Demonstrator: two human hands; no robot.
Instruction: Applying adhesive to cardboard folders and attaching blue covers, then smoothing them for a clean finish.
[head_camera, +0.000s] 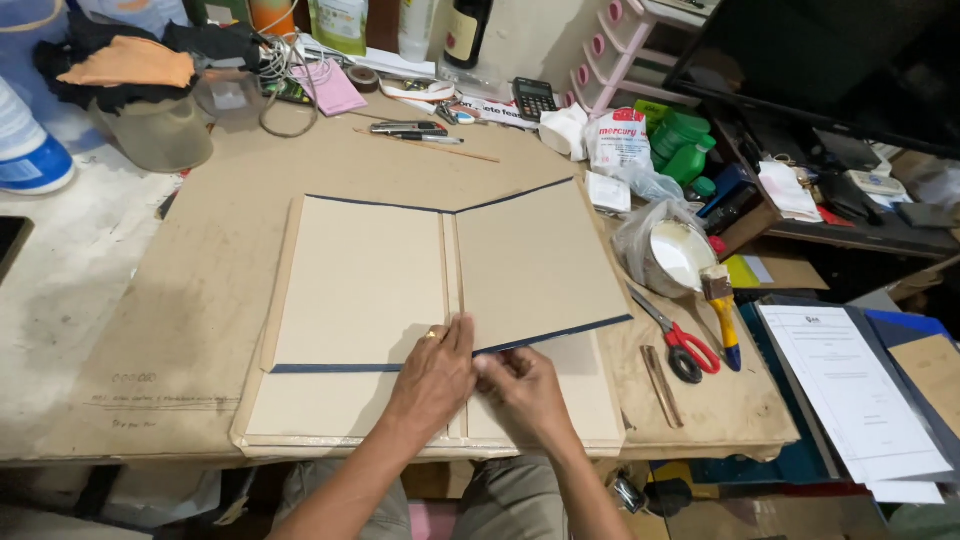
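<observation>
Cardboard cover: a folder-like board cover (440, 275) with dark blue edging lies opened flat in the head view, its two panels meeting at a narrow spine strip, on top of a second, plain board set (350, 410) of the same shape.
Left hand: the left hand (435, 375), a ring on one finger, presses down on the lower end of the spine strip, fingers close together and flat against the board, gripping nothing.
Right hand: the right hand (522, 385) pinches the lower blue edge of the right panel, fingers narrow and closed on that edge, just beside the left hand.
Worktop: a brown cardboard sheet (200, 300) covers the worktop under the boards.
Right of the cover: red-handled scissors (680, 340) lie near the right panel; just beyond them a yellow-handled brush (722, 310) rests with its bristle end against a tub of white glue (675, 255) wrapped in a clear bag.
Far edge: a calculator (533, 97), a pink paper pad (333, 88) and a thin wooden stick (425, 145) lie well apart from the hands.
Lower right: a printed white sheet (850, 390) sits on blue folders.
</observation>
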